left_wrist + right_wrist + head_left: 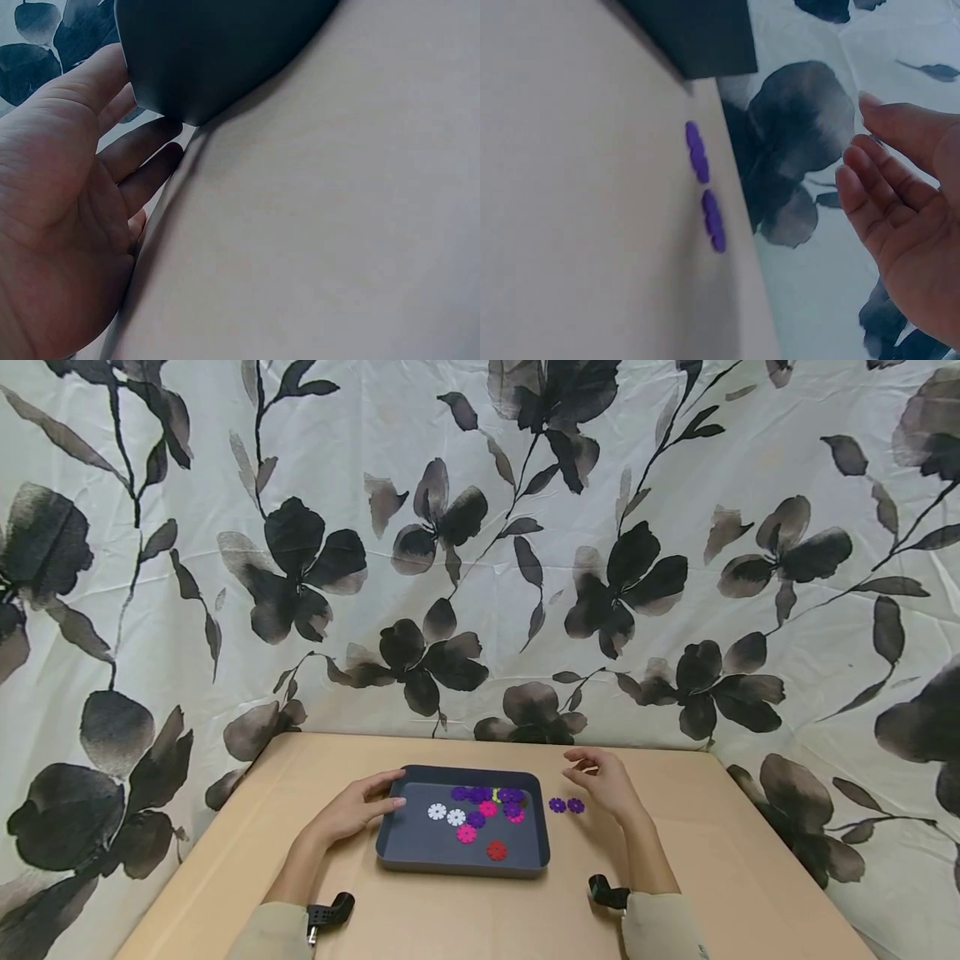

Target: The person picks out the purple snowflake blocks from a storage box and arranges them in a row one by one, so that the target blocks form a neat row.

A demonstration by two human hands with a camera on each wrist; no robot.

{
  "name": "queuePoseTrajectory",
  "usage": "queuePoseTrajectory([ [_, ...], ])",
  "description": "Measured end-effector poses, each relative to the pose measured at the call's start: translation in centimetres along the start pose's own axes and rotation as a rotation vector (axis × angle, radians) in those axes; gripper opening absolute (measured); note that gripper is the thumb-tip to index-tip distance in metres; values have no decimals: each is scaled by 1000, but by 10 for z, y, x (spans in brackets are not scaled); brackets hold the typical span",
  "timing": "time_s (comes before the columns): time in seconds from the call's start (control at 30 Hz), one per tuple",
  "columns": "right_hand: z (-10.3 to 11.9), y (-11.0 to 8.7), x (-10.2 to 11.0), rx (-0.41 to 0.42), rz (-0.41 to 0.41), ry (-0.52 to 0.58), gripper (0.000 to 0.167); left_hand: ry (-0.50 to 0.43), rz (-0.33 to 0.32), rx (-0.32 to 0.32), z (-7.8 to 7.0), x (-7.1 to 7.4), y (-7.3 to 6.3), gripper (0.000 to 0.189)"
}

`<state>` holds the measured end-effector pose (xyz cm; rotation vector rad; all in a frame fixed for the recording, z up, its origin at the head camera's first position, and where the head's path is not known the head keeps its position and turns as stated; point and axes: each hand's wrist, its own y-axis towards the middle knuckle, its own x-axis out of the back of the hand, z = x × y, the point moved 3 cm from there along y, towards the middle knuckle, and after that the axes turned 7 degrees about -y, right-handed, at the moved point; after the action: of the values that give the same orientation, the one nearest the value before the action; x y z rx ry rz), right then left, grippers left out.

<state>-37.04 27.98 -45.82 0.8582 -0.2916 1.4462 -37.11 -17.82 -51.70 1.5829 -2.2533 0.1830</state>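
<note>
A dark grey rectangular tray (465,866) rests on the table, holding several flower-shaped discs: purple, pink, white, a red disc (497,850) and a bit of yellow-green. My left hand (360,806) grips the tray's left side, thumb at the rim; the left wrist view shows the fingertips against the tray's lower edge. To the right of the tray, two purple discs (566,806) lie side by side on the table. Just above and right of them is my right hand (603,783), raised with loosely bent fingers and nothing between them.
The light wooden table (480,918) ends at a white cloth (525,568) with dark printed flowers hanging behind it. Black wrist cameras sit on both forearms, the left camera (332,912) and the right camera (609,893).
</note>
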Motion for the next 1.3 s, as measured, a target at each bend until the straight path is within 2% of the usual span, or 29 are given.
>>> queuePoseTrajectory([
  [0.2,20,3,-6,45,8,31,29,8,-2,10,-2,0,1,67],
  [0.47,46,3,-37,161,170,41,28,-2,0,14,-1,1,1,69],
  [0.6,51,2,-50,176,228,41,29,10,1,15,0,1,2,68],
  [0.87,56,-1,-66,172,295,46,37,14,-5,19,0,2,1,69],
  [0.97,57,-3,-72,185,326,-1,37,6,-7,23,0,2,1,69],
  [1.1,57,-4,-80,204,373,-129,33,0,-7,30,0,1,0,67],
  [1.3,58,-4,-88,243,388,-289,28,9,-6,31,-1,0,0,68],
])
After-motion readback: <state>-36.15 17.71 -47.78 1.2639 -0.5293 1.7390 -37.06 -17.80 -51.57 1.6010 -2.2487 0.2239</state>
